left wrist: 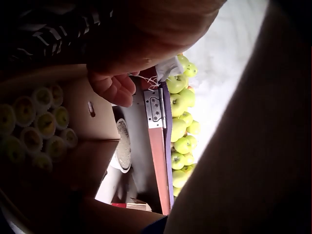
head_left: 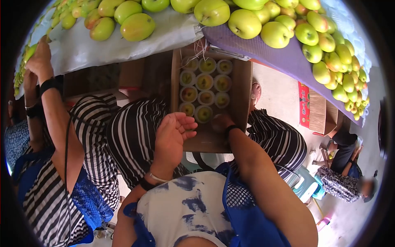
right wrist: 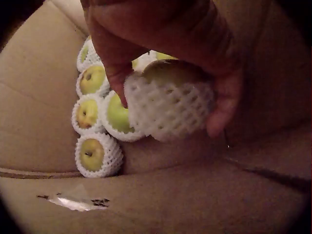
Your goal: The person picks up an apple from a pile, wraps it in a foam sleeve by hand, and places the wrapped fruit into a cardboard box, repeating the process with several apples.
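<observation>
A cardboard box (head_left: 242, 88) stands between the person's knees. Inside it, several yellow-green apples (head_left: 204, 82) sit in rows, each in a white foam net. Down in the box's near right part, the right hand (head_left: 223, 124) holds one netted apple (right wrist: 170, 107), thumb and fingers on opposite sides of the net. This apple overlaps its netted neighbours in the right wrist view. Over the box's near left edge hovers the left hand (head_left: 175, 133), palm up with fingers loosely bent and nothing in them.
Bare apples (head_left: 212, 12) are heaped on the table above the box, on a white sheet (head_left: 82, 49) and a purple mat (head_left: 284, 61). At left another person's arm (head_left: 61, 111) reaches up. Right are another carton (head_left: 317, 107) and a seated person (head_left: 341, 181).
</observation>
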`<state>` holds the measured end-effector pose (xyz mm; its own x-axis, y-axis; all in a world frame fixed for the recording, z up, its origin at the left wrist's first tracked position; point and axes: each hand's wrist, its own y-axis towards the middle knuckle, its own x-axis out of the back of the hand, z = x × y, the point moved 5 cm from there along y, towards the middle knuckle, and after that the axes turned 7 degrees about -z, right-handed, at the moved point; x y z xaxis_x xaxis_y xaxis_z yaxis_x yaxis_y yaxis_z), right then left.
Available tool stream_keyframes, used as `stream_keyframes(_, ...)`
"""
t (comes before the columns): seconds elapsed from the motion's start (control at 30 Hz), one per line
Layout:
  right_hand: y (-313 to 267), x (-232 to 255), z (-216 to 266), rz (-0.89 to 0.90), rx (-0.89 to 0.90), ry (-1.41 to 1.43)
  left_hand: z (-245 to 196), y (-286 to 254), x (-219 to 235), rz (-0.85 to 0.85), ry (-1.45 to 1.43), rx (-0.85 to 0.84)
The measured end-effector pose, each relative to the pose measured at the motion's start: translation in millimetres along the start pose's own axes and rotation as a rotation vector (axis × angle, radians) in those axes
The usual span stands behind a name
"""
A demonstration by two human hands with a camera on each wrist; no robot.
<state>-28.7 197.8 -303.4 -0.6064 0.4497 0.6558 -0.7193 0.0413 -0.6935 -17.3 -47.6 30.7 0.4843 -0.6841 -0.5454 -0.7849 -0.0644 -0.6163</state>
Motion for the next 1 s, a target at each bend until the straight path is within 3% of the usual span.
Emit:
stream_keyframes(0.03, 8.5, -35.0, -8.8, 0.114, 0.013, 0.019, -1.1, 1.5, -1.8, -0.008, 0.026, -0.002)
stream_keyframes(0.13, -15.9, -5.8, 27.6, 0.436, 0.201, -0.279, -2.6, 6.0, -6.6, -0.019, 0.114, 0.001)
stream_keyframes(0.23, -15.0, -7.0, 19.7, 0.235, 0.075, -0.184, -1.7, 9.1, -8.7, -0.038, 0.150, 0.013)
stream_keyframes(0.33, 3.2, -38.7, -3.7, -0.081, 0.062, -0.160, 0.0, 13.3, -7.7, -0.038, 0.154, 0.021)
stream_keyframes(0.43, -1.1, -34.9, -9.8, -0.255, 0.031, 0.177, 1.2, 15.6, -8.7, -0.017, 0.166, 0.013)
stream_keyframes(0.53, -15.2, -0.7, 16.4, 0.125, 0.045, -0.040, 0.7, 16.6, -14.0, 0.001, 0.122, 0.029)
stream_keyframes(0.73, 8.4, -35.9, -16.7, 0.118, -0.067, 0.013, 2.0, 17.3, -17.0, 0.036, 0.114, 0.043)
stream_keyframes(0.8, 20.1, -68.5, -39.1, 0.280, 0.101, 0.000, 3.7, 18.0, -16.2, 0.032, 0.133, 0.049)
stream_keyframes(1.0, -7.1, -40.6, -14.8, 0.575, -0.065, 0.343, 2.3, 18.7, -17.1, 0.049, 0.093, 0.050)
